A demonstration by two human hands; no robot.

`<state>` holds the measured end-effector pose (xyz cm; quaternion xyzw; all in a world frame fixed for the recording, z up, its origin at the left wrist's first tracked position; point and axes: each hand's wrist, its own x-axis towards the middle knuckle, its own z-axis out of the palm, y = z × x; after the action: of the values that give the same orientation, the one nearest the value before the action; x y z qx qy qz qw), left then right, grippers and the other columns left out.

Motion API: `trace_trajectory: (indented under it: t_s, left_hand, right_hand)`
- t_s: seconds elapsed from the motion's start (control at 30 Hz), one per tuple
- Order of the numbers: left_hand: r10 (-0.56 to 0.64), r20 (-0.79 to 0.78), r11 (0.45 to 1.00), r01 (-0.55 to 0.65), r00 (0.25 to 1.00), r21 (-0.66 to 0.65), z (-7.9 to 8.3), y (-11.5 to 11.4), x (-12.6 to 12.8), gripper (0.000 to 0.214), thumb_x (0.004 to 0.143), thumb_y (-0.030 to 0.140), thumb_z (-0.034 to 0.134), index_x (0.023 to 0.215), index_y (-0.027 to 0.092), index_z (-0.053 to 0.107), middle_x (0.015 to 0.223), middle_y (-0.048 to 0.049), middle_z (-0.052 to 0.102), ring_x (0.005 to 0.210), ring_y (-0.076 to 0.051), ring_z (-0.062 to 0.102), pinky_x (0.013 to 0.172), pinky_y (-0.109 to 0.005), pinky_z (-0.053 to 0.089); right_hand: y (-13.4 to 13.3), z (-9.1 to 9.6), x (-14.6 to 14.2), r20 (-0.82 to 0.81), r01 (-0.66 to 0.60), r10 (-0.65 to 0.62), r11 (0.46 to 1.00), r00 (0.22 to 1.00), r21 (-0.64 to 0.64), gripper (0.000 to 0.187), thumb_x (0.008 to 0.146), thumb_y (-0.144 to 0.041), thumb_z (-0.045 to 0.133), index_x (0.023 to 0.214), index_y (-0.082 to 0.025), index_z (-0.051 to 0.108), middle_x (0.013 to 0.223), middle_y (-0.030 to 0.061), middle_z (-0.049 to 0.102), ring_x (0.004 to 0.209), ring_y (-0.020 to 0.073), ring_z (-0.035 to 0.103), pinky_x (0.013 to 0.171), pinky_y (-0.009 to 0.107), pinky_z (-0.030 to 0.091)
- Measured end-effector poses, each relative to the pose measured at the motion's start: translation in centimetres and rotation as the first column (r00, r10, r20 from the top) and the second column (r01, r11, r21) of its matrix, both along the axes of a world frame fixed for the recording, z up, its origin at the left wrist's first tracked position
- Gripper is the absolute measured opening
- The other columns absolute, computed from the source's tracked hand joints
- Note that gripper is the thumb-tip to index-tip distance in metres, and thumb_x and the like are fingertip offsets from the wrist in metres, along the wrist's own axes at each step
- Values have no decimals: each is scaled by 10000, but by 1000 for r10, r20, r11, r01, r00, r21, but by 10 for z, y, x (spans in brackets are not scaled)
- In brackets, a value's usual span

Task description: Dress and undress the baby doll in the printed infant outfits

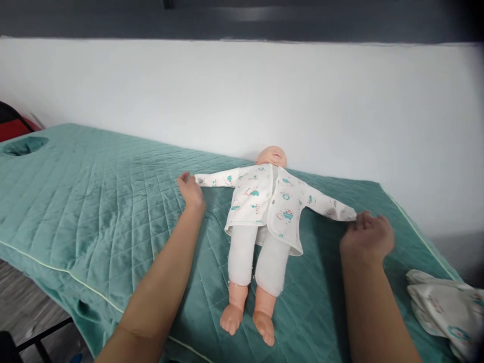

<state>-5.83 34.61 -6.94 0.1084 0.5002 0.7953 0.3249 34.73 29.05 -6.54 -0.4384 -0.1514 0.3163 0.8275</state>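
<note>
A baby doll (260,242) lies on its back on a green quilted table (94,201), head toward the wall. It wears a white printed shirt (264,199) with both sleeves stretched out sideways. My left hand (190,191) pinches the cuff of the sleeve on the left. My right hand (368,236) is closed on the cuff of the sleeve on the right. The doll's white legs and bare feet point toward me.
Folded white printed garments (444,307) lie at the table's right near corner. A face hole (24,145) opens in the table's far left end. A white wall runs close behind the doll. Dark metal legs and wood floor show at lower left.
</note>
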Motion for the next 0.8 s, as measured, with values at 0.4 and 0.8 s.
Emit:
trace_trajectory:
  t_s: [0.4, 0.8]
  left_hand:
    - [-332, -930, 706, 695, 155, -137, 25, -72, 60, 276, 913, 226, 613, 1186, 219, 654, 1369, -89, 649, 1351, -232, 539, 1200, -464, 384]
    - [-232, -972, 710, 687, 21, -154, 14, -104, 65, 395, 893, 155, 611, 1282, 221, 594, 1479, -113, 557, 1463, -253, 417, 1227, -499, 351]
  right_hand:
    - [-54, 27, -132, 959, -424, 281, 874, 41, -238, 570, 912, -345, 681, 1450, -312, 496, 1551, 68, 491, 1497, 298, 362, 1223, 587, 302]
    - [-75, 20, -133, 980, -308, 194, 936, 35, -174, 327, 935, -257, 614, 1262, -262, 612, 1480, 106, 539, 1404, 277, 484, 1154, 526, 410]
